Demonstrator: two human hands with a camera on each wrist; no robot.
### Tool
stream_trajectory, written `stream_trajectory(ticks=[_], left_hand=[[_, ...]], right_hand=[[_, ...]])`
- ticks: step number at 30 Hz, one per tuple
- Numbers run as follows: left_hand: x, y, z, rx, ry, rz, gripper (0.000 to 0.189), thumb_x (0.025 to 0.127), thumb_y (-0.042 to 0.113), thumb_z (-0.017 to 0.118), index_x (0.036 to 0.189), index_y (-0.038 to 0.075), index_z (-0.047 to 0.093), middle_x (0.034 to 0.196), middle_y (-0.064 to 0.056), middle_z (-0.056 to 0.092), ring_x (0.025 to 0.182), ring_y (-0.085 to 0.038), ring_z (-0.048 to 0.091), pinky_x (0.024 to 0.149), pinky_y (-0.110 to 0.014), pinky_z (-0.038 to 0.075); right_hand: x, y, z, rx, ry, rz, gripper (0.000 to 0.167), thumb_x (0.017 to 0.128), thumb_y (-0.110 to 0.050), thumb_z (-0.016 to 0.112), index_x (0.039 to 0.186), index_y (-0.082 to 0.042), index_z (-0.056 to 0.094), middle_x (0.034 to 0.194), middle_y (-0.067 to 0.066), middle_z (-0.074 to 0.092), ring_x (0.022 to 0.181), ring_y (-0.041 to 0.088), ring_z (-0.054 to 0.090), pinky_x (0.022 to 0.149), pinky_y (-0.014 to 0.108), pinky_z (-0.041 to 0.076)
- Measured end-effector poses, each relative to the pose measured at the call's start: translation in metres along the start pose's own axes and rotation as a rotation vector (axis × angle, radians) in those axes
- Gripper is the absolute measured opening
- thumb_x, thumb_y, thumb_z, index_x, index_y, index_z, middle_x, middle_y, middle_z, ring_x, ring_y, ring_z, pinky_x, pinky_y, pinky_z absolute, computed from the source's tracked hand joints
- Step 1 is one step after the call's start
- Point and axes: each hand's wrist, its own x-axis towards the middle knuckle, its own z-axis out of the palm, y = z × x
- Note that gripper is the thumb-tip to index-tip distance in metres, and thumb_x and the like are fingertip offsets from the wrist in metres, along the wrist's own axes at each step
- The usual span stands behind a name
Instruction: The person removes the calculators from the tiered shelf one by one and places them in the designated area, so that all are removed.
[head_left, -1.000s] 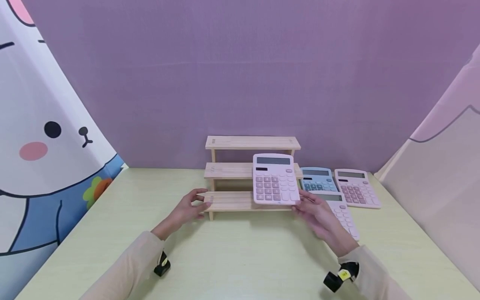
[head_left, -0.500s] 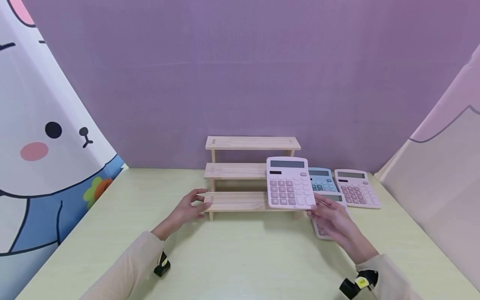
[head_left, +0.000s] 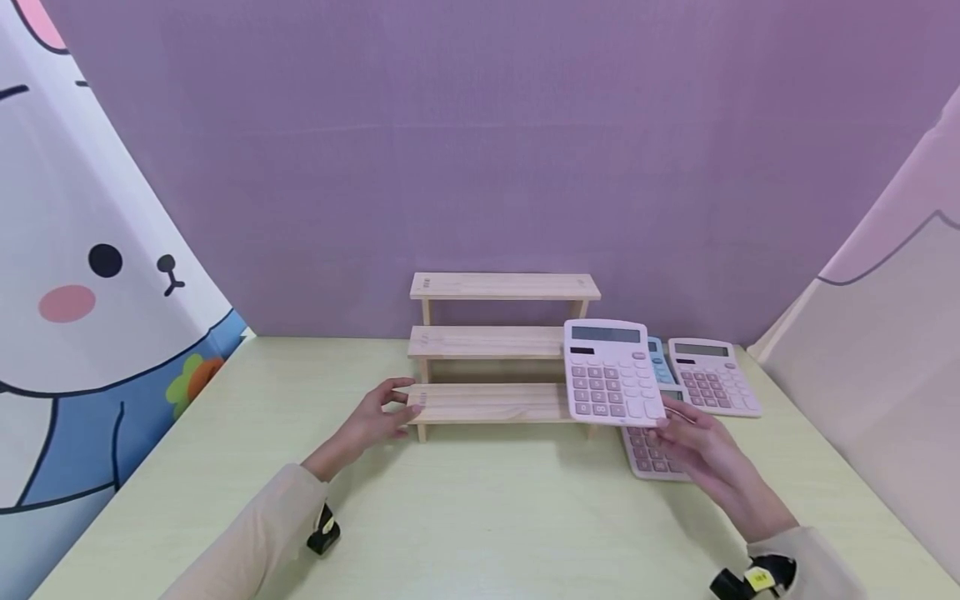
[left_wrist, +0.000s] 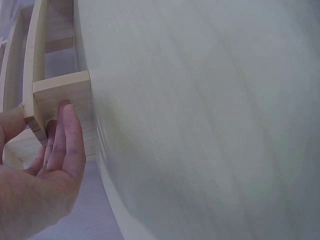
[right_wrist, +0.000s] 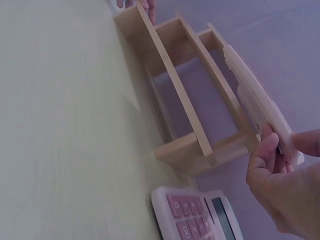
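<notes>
My right hand [head_left: 708,454] pinches a pink calculator [head_left: 611,375] by its lower right corner, thumb on one face and fingers behind. The calculator is raised and tilted, its keys toward me, in front of the right end of a three-tier wooden display shelf [head_left: 487,404]. In the right wrist view the calculator [right_wrist: 260,95] shows edge-on. My left hand [head_left: 375,414] holds the left end of the lowest tier. The left wrist view shows that hand [left_wrist: 55,170] with its thumb over the board and its fingers under it.
Right of the shelf, a blue calculator [head_left: 660,362] and a pink calculator [head_left: 716,379] lie on the pale table [head_left: 480,517]. Another pink calculator [head_left: 648,458] lies nearer, partly covered by the held one and my right hand. A purple backdrop [head_left: 495,150] stands behind.
My right hand has carried the pink calculator to the right and slightly down, uncovering more of the shelf and covering most of the blue calculator. The left hand has not moved.
</notes>
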Motion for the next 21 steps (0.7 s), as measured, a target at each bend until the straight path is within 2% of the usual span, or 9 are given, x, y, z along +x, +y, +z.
stream_trajectory(ticks=[7,21], left_hand=[[0.001,-0.001,0.0,-0.005,-0.004,0.001,0.054,0.088,0.015,0.061,0.135,0.007,0.036,0.118,-0.021,0.046,0.087,-0.022,0.061,0.071,-0.039,0.058],[0.003,-0.003,0.001,-0.001,0.002,0.005,0.052,0.088,0.014,0.061,0.134,0.007,0.037,0.117,-0.021,0.047,0.082,-0.016,0.06,0.07,-0.038,0.058]], right_hand=[[-0.01,-0.006,-0.014,0.004,-0.027,-0.025,0.042,0.091,0.015,0.027,0.115,-0.003,0.055,0.11,0.012,0.061,0.097,0.018,0.06,0.087,0.025,0.052],[-0.029,-0.021,-0.038,0.029,-0.059,-0.003,0.047,0.091,0.016,0.021,0.117,-0.003,0.056,0.111,0.015,0.061,0.099,0.022,0.06,0.092,0.028,0.051]])
